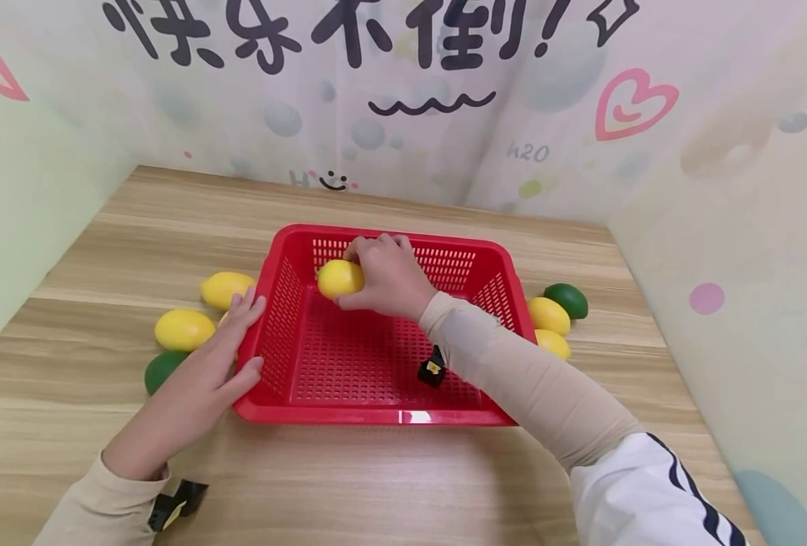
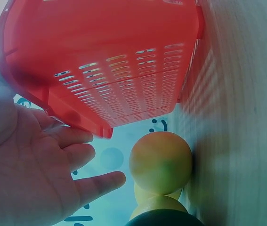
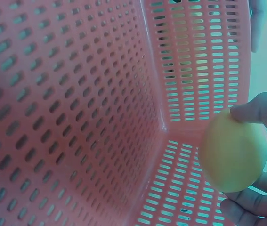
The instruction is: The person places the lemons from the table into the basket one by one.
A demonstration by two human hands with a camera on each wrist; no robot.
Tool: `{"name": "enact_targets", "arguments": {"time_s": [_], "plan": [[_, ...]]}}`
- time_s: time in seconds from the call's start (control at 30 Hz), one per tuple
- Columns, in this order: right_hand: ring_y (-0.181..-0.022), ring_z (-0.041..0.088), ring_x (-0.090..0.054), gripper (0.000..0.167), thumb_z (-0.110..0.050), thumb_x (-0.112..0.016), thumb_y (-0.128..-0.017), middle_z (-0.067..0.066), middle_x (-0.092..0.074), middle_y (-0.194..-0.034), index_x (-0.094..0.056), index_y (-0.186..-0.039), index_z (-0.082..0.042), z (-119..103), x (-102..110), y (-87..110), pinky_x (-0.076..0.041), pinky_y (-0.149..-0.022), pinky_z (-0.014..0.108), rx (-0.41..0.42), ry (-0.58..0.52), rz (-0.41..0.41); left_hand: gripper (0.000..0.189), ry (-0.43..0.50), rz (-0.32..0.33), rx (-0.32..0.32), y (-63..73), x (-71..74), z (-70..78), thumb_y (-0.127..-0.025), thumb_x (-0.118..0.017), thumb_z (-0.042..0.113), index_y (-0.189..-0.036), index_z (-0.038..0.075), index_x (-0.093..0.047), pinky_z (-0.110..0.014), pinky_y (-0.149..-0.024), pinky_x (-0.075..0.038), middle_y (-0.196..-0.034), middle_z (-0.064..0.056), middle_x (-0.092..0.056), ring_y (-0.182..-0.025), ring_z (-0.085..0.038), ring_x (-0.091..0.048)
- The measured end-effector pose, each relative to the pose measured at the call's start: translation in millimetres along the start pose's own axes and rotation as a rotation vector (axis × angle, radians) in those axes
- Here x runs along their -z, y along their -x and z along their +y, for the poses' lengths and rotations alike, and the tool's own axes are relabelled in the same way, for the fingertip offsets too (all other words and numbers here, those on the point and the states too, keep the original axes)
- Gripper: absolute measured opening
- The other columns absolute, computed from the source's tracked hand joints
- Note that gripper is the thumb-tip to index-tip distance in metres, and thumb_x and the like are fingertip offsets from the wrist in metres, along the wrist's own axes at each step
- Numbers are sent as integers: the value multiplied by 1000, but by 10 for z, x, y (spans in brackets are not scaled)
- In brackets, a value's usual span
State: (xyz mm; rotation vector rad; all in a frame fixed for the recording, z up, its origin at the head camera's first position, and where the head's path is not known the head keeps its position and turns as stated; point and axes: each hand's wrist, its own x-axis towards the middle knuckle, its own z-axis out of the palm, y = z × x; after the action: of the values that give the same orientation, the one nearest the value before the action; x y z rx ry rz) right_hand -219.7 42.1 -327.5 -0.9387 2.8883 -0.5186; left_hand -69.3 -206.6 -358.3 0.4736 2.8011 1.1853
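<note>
My right hand (image 1: 393, 279) grips a yellow lemon (image 1: 340, 279) between thumb and fingers, over the far left part of a red plastic basket (image 1: 376, 415). In the right wrist view the lemon (image 3: 233, 153) shows close to the basket's perforated walls, with thumb above and fingers below. At the basket's left rim my left hand (image 1: 215, 375) rests with its fingers extended. From the left wrist view, that hand (image 2: 39, 165) lies along the outside of the rim, its fingers straight. Apart from the held lemon, no fruit shows inside the basket.
Left of the basket lie yellow lemons (image 1: 185, 330) and a green fruit (image 1: 163, 371), partly behind my left arm. On the right side are more lemons (image 1: 548, 315) and another green fruit (image 1: 566, 301). The wooden table (image 1: 349, 485) meets a printed wall covering (image 1: 444, 152) behind.
</note>
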Motion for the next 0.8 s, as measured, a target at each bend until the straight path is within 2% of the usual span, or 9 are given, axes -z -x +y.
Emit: {"name": "enact_targets", "arguments": {"time_s": [0.53,0.8], "plan": [[-102,19,-55,55,-45,-82,-82,0,-71,-113,-67,-123,-11,-30,-128,-43,-37,-97,41,2,43,-41,77,-4,-9,19,6,-11,5,-102,-58,16,-166,10,-14,-69,-103,-42,-173,-9,-5,-158,-35,-5],[-107,22,-56,57,-44,-83,-83,2,-71,-120,-67,-126,-10,-53,-192,-70,-37,-99,42,20,85,-59,77,1,-9,23,3,0,9,-103,-57,16,-166,11,-14,-68,-104,-41,-173,-9,-5,-158,-35,-6]]}}
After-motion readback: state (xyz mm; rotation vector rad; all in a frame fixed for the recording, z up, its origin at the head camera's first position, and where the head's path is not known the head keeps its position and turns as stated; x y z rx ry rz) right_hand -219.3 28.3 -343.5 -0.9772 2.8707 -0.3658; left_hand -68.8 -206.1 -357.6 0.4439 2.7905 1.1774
